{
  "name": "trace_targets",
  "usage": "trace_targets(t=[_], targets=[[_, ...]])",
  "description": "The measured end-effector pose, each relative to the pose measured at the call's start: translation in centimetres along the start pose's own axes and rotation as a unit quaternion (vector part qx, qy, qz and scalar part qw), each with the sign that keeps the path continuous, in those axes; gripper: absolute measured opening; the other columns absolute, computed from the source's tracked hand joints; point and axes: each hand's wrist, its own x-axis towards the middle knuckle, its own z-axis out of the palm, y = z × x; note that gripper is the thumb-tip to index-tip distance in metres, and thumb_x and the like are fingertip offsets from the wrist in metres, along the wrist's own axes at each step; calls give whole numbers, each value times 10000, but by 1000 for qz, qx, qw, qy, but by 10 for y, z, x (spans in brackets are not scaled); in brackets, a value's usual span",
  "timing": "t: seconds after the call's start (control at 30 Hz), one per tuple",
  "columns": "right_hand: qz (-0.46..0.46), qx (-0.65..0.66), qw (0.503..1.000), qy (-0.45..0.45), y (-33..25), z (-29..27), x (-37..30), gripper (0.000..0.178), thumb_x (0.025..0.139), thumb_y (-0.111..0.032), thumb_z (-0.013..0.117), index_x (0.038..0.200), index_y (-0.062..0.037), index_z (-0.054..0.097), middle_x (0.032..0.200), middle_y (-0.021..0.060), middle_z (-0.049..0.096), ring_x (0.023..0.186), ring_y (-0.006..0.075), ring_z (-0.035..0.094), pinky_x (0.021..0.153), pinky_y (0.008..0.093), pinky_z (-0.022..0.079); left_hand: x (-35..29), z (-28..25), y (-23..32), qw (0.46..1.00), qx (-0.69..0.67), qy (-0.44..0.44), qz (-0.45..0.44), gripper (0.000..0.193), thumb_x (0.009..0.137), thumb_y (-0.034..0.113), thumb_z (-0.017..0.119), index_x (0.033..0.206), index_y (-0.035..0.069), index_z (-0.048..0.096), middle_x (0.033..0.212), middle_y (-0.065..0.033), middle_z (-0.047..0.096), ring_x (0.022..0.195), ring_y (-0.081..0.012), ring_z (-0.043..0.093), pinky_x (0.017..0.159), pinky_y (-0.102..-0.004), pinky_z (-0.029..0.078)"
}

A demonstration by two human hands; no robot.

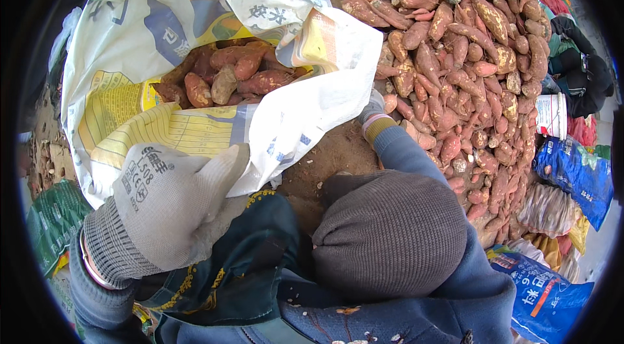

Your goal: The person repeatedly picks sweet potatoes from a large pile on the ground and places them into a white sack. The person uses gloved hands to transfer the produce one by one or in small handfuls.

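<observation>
A large white printed plastic sack [312, 94] with yellow and blue patches stands wide-mouthed before me. Several reddish sweet potatoes [253, 68] lie inside it. My left hand [175, 198], in a grey-white knit glove, is closed at the near rim of the sack, thumb pressed toward the curled fingers. Reaching forward past a rounded dark-grey knitted covering [396, 233], my right arm ends at the sack's right side. There my gloved right hand [373, 110] touches the sack; the sack's edge hides most of its fingers.
A big heap of sweet potatoes [455, 77] spreads over the soil to the right. Beyond it are a white bucket [551, 115], a blue printed bag [575, 172] and another blue bag [543, 295] nearer me. Green netting [57, 224] lies at the left.
</observation>
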Motion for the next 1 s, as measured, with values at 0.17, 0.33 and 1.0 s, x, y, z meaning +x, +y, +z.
trace_targets(t=[0.17, 0.33, 1.0], targets=[[-26, 9, 997, 74, 0, 1, -10, 566, 902, -518, 687, 1354, -200, 567, 1394, 204, 522, 1204, 370, 644, 1002, 457, 529, 1, -8, 0, 997, -23, -67, -40, 410, 842, 118, 747, 1208, -10, 615, 813, -167, 686, 710, -395, 683, 639, -430, 534], [4, 345, 922, 175, 19, 12, -92, 588, 812, -421, 831, 1291, -121, 667, 1256, 177, 640, 1108, 285, 649, 956, 389, 525, 2, -7, 6, 995, -68, -32, -62, 488, 867, 128, 724, 1313, -29, 605, 967, -229, 702, 891, -450, 678, 837, -446, 526], [220, 589, 752, 198, 114, 190, -315, 514, 813, -300, 876, 1241, -71, 708, 1067, 69, 733, 917, 167, 675, 861, 318, 557, -20, 27, -37, 993, 38, 103, -30, 520, 947, 207, 721, 1358, -84, 590, 961, -226, 706, 824, -289, 693, 789, -384, 539]])
